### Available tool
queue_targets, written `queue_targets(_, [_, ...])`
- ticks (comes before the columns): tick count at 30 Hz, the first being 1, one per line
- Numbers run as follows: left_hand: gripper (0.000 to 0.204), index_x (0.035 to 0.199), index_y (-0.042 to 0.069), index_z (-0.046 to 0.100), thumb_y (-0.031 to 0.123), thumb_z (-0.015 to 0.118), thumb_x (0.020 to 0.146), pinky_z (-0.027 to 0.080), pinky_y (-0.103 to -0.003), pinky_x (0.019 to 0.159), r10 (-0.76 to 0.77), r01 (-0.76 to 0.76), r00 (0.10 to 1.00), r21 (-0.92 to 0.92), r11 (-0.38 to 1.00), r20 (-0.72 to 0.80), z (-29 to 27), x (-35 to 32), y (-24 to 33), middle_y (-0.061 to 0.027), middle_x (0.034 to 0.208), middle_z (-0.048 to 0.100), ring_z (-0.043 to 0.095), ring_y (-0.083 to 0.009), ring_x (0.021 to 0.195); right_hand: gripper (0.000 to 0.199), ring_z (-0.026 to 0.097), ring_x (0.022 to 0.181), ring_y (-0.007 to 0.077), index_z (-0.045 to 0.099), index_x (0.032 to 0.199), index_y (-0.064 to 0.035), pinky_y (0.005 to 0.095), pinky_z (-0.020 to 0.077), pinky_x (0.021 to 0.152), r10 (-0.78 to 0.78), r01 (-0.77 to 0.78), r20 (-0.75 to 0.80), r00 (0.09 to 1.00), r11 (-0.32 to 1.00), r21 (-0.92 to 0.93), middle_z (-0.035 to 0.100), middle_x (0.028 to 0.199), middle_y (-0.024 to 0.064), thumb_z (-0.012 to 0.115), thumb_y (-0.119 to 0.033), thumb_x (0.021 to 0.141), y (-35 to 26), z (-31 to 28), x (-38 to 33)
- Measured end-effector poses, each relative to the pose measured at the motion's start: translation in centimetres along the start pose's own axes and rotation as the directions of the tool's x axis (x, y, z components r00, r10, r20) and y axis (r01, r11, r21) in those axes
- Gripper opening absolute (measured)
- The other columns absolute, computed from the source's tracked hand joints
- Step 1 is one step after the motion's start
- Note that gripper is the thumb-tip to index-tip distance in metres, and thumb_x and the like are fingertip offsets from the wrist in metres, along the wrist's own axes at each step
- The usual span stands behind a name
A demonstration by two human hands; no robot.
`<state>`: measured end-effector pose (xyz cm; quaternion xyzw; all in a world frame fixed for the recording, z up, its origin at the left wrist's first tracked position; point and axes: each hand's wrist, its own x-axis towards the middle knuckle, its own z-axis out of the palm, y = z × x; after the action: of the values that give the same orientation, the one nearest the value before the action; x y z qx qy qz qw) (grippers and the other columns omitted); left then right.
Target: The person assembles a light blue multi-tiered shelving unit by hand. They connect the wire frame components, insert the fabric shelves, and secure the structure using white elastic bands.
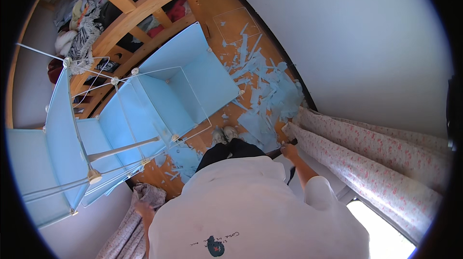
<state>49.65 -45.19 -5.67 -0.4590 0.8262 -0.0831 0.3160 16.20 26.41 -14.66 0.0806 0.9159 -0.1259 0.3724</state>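
My left hand [143,208] hangs low at my left side, in front of a bunched floral curtain [132,220]. It is blurred, and how its fingers lie does not show. To the right, my right hand [289,151] is held out with its fingers curled, beside the lower end of a long floral curtain [357,150]. A small dark thing shows at its fingertips, too small to name. Ahead on the left stands a storage rack [125,119] of light blue panels, thin metal rods and round white connectors. Some of its cubes have bare wire frames.
Torn light blue sheet scraps [265,95] lie heaped on the wooden floor [219,5] ahead, and more lie left of my shoes [225,134]. A wooden bed frame [140,13] piled with clothes stands behind the rack. A white wall [366,42] rises at the right.
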Motion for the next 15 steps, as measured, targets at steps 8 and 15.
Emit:
queue_targets(8, [0.034,0.109,0.002,0.052,0.021,0.057,0.082,0.044,-0.034,0.056,0.614,-0.385,0.78,-0.681,0.623,0.12,3.1,-3.5,17.3,-0.0096,0.089,0.057,0.055,-0.0186,0.072,0.027,0.061,0.075,0.0359,0.065,0.086,-0.0062,0.0431,0.0483,0.069,0.011,-0.023,0.032,0.999,0.919,0.394,0.064,0.078,0.0176,0.055,-0.03,0.078,2.3,2.0,0.3])
queue_targets(15, [0.034,0.115,0.003,0.051,0.022,0.054,0.087,0.039,-0.024,0.051,0.395,0.378,0.818,-0.908,0.182,0.419,-10.0,-9.4,28.0,-0.0044,0.089,0.057,0.053,-0.0115,0.073,0.028,0.06,0.056,0.0196,0.064,0.089,-0.0011,0.0314,0.0475,0.053,-0.045,0.067,-0.069,0.997,0.935,0.349,0.062,0.065,0.0102,0.054,-0.027,0.082,1.9,-6.2,4.9])
